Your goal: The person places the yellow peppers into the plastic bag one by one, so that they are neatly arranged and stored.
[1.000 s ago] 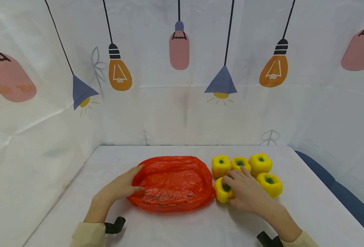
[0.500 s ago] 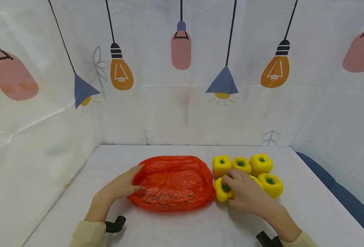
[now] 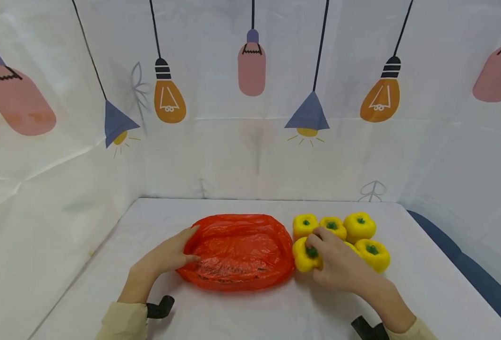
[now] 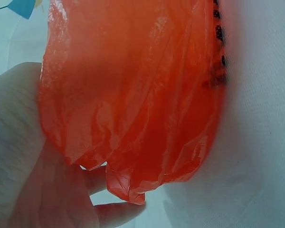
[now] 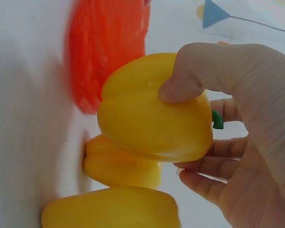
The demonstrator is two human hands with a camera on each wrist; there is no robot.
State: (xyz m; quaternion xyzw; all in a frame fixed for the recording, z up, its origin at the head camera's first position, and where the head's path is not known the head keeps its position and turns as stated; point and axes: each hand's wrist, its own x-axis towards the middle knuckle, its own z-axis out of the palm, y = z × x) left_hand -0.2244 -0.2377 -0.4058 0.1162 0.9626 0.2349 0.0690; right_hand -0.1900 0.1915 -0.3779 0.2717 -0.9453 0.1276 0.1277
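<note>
A red plastic bag point(image 3: 237, 252) lies with its mouth spread on the white table. My left hand point(image 3: 169, 252) holds the bag's left rim, thumb on the near side and fingers farther back. In the left wrist view, the crumpled edge of the bag point(image 4: 133, 104) hangs over the fingers, partly hiding them. My right hand point(image 3: 339, 262) grips a yellow bell pepper point(image 3: 302, 259) just right of the bag. The right wrist view shows the thumb across the side of this pepper point(image 5: 142, 114), fingers beyond it near the green stem, and the pepper raised off the table.
More yellow bell peppers stand behind and right of my right hand, among them a back-left pepper point(image 3: 304, 225), a back-right pepper point(image 3: 359, 226) and a front-right pepper point(image 3: 373, 255). A lamp-patterned white sheet point(image 3: 250, 156) hangs behind the table. A dark blue chair point(image 3: 458, 255) borders the right side.
My right hand, steady on the pepper at first, has lifted it slightly and moved it a little back toward the bag. My left hand stays at the bag's rim.
</note>
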